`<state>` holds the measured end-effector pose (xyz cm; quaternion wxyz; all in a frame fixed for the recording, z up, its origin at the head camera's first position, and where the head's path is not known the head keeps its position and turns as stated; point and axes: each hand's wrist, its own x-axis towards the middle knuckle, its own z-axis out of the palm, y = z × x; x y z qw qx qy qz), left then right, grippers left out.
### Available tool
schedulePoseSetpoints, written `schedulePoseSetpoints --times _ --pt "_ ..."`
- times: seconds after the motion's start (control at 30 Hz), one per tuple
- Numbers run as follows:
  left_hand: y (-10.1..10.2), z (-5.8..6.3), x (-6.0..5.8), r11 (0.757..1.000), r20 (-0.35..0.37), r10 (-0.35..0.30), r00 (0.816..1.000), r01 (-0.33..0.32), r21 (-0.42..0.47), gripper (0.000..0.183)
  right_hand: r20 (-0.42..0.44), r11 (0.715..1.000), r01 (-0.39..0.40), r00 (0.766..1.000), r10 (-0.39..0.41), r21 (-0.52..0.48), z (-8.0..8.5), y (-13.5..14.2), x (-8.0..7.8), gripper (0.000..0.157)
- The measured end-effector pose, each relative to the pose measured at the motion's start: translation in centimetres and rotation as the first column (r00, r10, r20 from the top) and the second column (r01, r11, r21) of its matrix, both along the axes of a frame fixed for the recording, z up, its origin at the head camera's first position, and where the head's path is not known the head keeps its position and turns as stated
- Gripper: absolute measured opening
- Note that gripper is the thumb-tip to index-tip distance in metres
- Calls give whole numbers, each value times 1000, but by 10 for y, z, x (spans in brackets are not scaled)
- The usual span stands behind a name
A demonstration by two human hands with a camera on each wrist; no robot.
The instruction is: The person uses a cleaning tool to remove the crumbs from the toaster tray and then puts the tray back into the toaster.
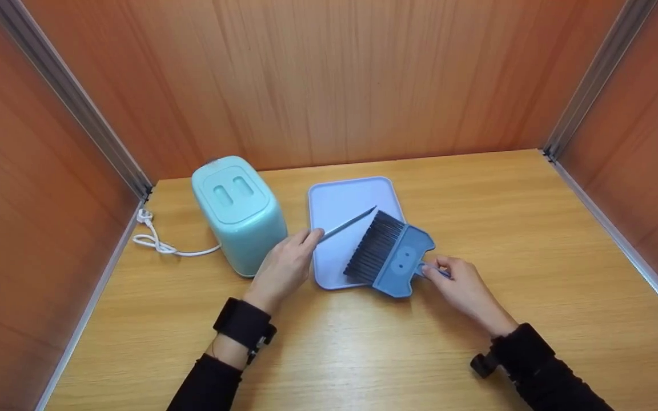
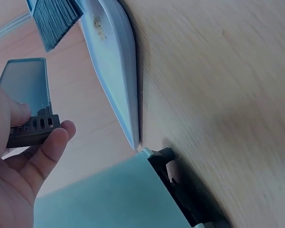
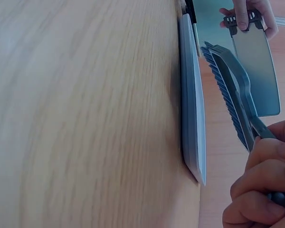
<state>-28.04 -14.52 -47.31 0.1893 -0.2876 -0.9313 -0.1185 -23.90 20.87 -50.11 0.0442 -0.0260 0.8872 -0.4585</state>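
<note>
My left hand [image 1: 286, 265] pinches a flat metal crumb tray [image 2: 26, 83] by its dark slotted end, thumb on one face and fingers behind. In the head view this crumb tray appears nearly edge-on, slanting over the lilac tray [image 1: 329, 200]. The right hand [image 1: 457, 282] grips the thin handle of a blue brush [image 1: 403, 262] with dark bristles and a pig-like face. Its bristles spread above the lilac tray, close to the crumb tray's far end. Brownish crumbs [image 2: 99, 28] lie in the lilac tray.
A teal toaster [image 1: 252, 228] with two oblong recesses on top stands left of the lilac tray, beside my left hand. Its white cord and plug [image 1: 160, 244] lie further left. Wood-patterned panels [image 1: 363, 80] enclose the table [image 1: 506, 217] at the back and sides.
</note>
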Motion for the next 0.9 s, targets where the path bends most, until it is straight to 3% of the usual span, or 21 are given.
schedulePoseSetpoints --times 0.47,0.63,0.9 --pt "-2 -2 1 999 -26 -26 999 27 43 28 -104 1000 -25 994 26 12 3 -11 0 28" --pt "-2 -1 1 998 -15 -27 1000 28 58 29 -78 1000 -26 997 26 -4 1 -10 -2 29" --pt "-4 -3 0 996 -55 -25 998 30 83 27 -22 1000 -24 999 24 -7 2 -10 0 27"
